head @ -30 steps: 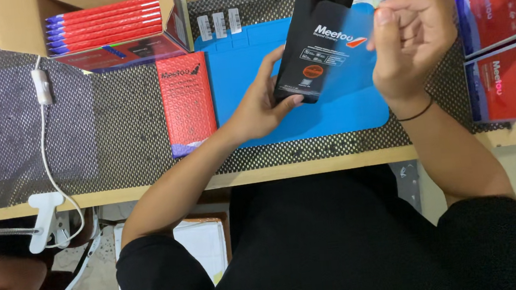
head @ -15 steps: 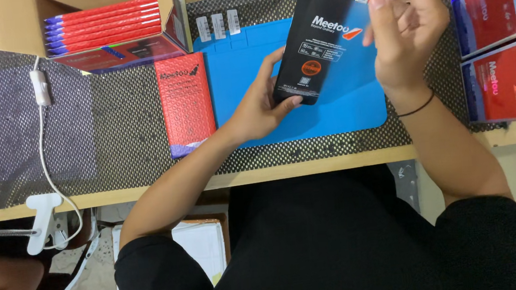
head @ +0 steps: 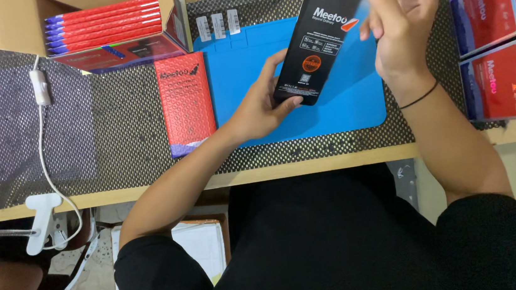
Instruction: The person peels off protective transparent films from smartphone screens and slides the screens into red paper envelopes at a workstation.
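Fingers of the left hand (head: 260, 104) clamp the black phone panel's (head: 317, 38) lower end above the blue mat (head: 355, 101). Her right hand (head: 400, 18) pinches a clear film at its top corner. I reckon a sharp tug could twist the panel loose or crease the film.

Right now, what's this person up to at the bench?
A person holds a black phone-shaped panel tilted above a blue mat. The left hand grips its lower end; the right hand pinches a thin clear film at its upper corner. A red box lies beside the mat.
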